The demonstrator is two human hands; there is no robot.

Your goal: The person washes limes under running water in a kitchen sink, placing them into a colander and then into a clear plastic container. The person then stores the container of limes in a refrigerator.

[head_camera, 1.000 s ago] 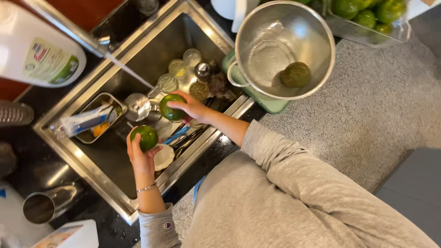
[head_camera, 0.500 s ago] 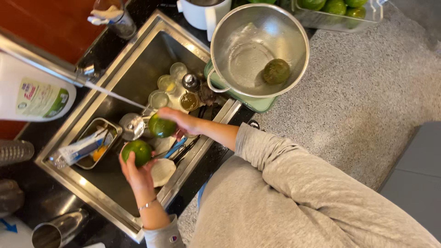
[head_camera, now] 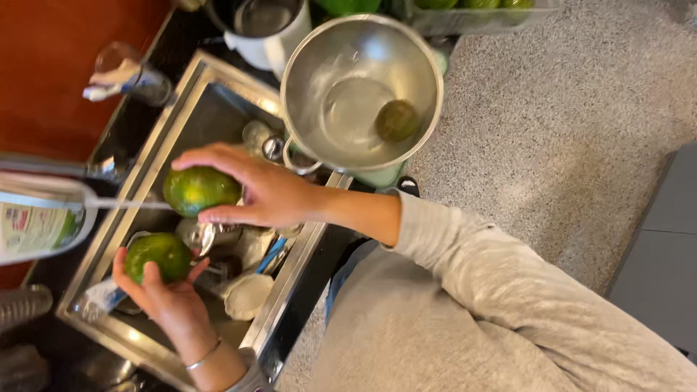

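Two green fruits over the sink (head_camera: 218, 94), one per hand.
One hand (head_camera: 163, 301) cups a round, glossy green fruit (head_camera: 156, 255); my other hand (head_camera: 265, 190) grips a green-yellow fruit (head_camera: 200, 190) under the water stream; steel bowl (head_camera: 341, 72) w/ a third to the rt.

Single view: a head-worn camera is looking almost straight down from above the person's shoulders, at close range. The frame is sitting rotated, so the steel sink (head_camera: 218, 101) is running diagonally across the left half while the speckled bench (head_camera: 566, 131) is filling the upper right. The person's grey sleeve (head_camera: 508, 290) is entering from the lower right. No second view is sharing the scene.
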